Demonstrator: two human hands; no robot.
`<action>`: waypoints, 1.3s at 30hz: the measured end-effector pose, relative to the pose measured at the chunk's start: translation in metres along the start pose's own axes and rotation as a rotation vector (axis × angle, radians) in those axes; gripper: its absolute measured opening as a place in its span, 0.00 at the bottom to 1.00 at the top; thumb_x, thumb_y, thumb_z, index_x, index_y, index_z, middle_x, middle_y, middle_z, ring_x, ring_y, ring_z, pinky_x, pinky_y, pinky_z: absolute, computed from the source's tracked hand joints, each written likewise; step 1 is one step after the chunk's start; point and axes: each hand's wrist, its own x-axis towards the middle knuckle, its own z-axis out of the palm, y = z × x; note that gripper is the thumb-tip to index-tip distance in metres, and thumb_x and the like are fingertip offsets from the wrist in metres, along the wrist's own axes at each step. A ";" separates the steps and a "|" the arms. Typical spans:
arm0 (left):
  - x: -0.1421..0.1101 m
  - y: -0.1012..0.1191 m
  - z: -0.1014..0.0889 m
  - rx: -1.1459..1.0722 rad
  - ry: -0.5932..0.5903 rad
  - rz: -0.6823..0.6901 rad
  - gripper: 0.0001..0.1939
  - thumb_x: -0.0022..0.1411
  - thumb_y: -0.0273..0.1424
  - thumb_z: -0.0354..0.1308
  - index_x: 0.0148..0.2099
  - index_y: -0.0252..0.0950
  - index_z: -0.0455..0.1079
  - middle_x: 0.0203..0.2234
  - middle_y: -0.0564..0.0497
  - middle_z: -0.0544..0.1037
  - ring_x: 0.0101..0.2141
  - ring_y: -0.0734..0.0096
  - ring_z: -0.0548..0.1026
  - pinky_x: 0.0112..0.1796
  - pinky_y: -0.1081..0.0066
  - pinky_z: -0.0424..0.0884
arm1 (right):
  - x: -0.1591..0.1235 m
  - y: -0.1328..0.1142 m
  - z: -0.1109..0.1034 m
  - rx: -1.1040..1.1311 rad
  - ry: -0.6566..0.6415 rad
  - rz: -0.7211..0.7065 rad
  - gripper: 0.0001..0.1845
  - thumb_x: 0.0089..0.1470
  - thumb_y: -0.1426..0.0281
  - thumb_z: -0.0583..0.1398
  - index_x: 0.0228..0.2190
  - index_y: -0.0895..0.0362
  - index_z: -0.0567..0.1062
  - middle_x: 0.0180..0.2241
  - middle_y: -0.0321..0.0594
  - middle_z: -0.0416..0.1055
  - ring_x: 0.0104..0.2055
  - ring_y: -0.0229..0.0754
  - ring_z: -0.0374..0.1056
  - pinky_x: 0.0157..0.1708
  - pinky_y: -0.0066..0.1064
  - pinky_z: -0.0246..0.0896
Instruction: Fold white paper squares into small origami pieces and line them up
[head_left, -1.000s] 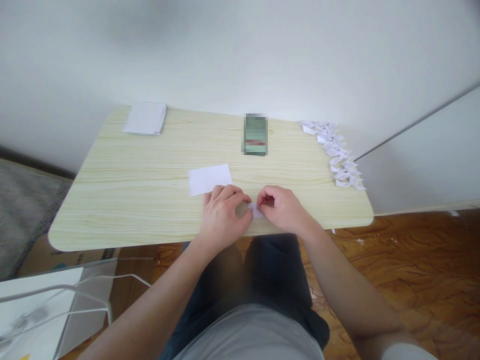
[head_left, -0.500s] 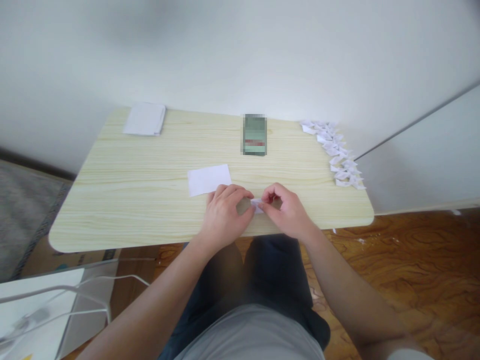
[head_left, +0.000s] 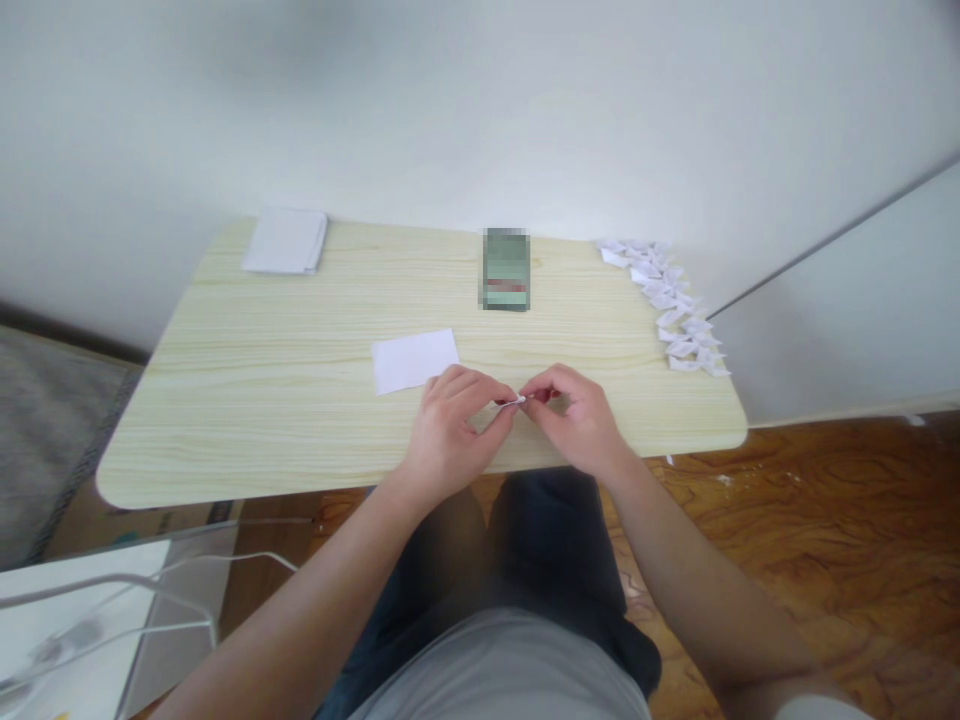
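Turned nearly edge-on since the earlier head frame, the small folded white paper piece (head_left: pixel 520 400) now shows as a thin strip, with the fingertips closer together. In the head view, the left hand (head_left: pixel 454 430) and the right hand (head_left: pixel 581 415) pinch it between thumbs and fingers, over the near part of the pale wood-grain desk (head_left: pixel 262 400); whether it touches the surface cannot be told. Its folding looks partly done. Many pointed, folded white paper shapes (head_left: pixel 664 296), seemingly finished, crowd the desk's right end. Unfolded are a flat rectangular white paper sheet (head_left: pixel 415 361) just beyond the left hand and a white paper stack (head_left: pixel 285 240) at the far left corner.
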 end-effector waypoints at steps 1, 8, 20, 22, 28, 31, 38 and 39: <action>-0.001 -0.002 0.000 0.004 -0.003 0.018 0.05 0.68 0.31 0.60 0.41 0.42 0.78 0.39 0.50 0.83 0.44 0.61 0.77 0.48 0.58 0.70 | 0.000 0.001 0.000 -0.020 -0.008 -0.008 0.04 0.61 0.72 0.61 0.37 0.53 0.78 0.34 0.37 0.75 0.40 0.43 0.71 0.44 0.35 0.66; -0.007 -0.012 0.010 0.225 -0.126 0.137 0.09 0.68 0.27 0.57 0.40 0.41 0.79 0.37 0.48 0.82 0.43 0.58 0.74 0.46 0.57 0.67 | -0.009 0.006 0.004 -0.333 -0.033 -0.072 0.09 0.57 0.76 0.62 0.38 0.53 0.79 0.41 0.42 0.77 0.50 0.50 0.68 0.53 0.43 0.61; -0.005 -0.014 0.000 0.253 -0.122 -0.032 0.04 0.66 0.32 0.62 0.37 0.41 0.78 0.38 0.49 0.81 0.44 0.56 0.73 0.45 0.56 0.66 | -0.020 0.006 0.004 -0.418 -0.034 -0.015 0.05 0.64 0.67 0.63 0.36 0.51 0.81 0.41 0.41 0.77 0.49 0.50 0.67 0.51 0.43 0.58; -0.005 -0.016 -0.002 0.253 -0.137 -0.033 0.05 0.66 0.33 0.62 0.37 0.42 0.79 0.38 0.49 0.81 0.45 0.56 0.73 0.46 0.55 0.65 | -0.018 0.005 0.005 -0.438 -0.040 0.003 0.06 0.65 0.66 0.63 0.36 0.52 0.81 0.41 0.41 0.77 0.49 0.50 0.67 0.51 0.43 0.58; -0.004 -0.016 0.001 0.291 -0.143 -0.062 0.06 0.68 0.34 0.60 0.38 0.42 0.78 0.40 0.48 0.80 0.45 0.54 0.72 0.45 0.54 0.65 | -0.011 -0.003 0.008 -0.551 -0.110 0.065 0.10 0.67 0.65 0.59 0.34 0.54 0.77 0.39 0.42 0.77 0.46 0.50 0.68 0.46 0.42 0.56; -0.003 -0.015 0.003 0.312 -0.143 -0.068 0.06 0.68 0.33 0.59 0.37 0.42 0.76 0.40 0.47 0.80 0.45 0.53 0.72 0.45 0.53 0.64 | -0.009 -0.005 0.010 -0.592 -0.125 0.080 0.10 0.67 0.65 0.58 0.34 0.54 0.75 0.39 0.42 0.77 0.45 0.51 0.68 0.44 0.42 0.55; -0.002 -0.012 0.005 0.365 -0.163 -0.054 0.06 0.69 0.33 0.58 0.37 0.41 0.73 0.39 0.47 0.78 0.45 0.52 0.72 0.43 0.53 0.63 | -0.012 -0.006 0.015 -0.664 -0.092 0.082 0.09 0.66 0.65 0.60 0.33 0.53 0.73 0.38 0.43 0.76 0.46 0.52 0.68 0.43 0.42 0.54; -0.002 -0.012 0.005 0.371 -0.165 -0.052 0.06 0.69 0.33 0.58 0.37 0.41 0.73 0.39 0.47 0.78 0.45 0.52 0.71 0.43 0.53 0.63 | -0.012 -0.005 0.016 -0.668 -0.092 0.085 0.09 0.66 0.65 0.60 0.33 0.53 0.73 0.38 0.43 0.76 0.46 0.52 0.67 0.43 0.42 0.53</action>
